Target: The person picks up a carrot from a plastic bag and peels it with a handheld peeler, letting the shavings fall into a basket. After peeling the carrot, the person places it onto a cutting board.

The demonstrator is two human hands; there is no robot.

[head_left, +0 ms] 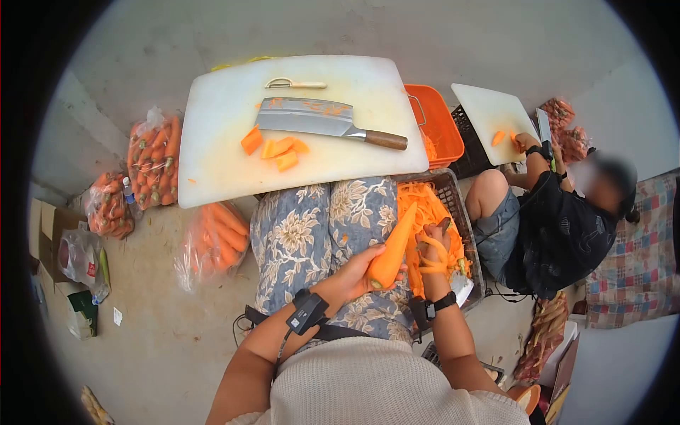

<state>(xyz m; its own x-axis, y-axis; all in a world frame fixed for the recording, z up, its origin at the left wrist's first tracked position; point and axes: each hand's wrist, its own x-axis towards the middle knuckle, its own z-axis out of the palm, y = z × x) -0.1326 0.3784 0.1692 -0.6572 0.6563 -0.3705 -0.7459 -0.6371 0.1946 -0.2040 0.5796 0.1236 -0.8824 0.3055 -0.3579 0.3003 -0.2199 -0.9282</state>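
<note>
In my left hand (pixel 360 275) is a large peeled carrot (pixel 394 248), its tip pointing up and away from me over my patterned lap. Just right of it, my right hand (pixel 432 246) is closed, with orange peel strips (pixel 433 266) draped across its fingers and wrist. A small dark end shows at those fingers; I cannot make out the rest of the object. Beneath that hand, a dark crate (pixel 448 185) holds a heap of carrot peelings (pixel 453 212). A shiny pale object (pixel 462 289) lies at the crate's near end.
Ahead, a white cutting board (pixel 227 106) bears a cleaver (pixel 304 117), a peeler (pixel 296 85) and carrot pieces (pixel 285 150). Bagged carrots (pixel 154 163) stand left. An orange bin (pixel 443 131) sits beyond the crate. At right, another person (pixel 559 227) works at a second board (pixel 489 106).
</note>
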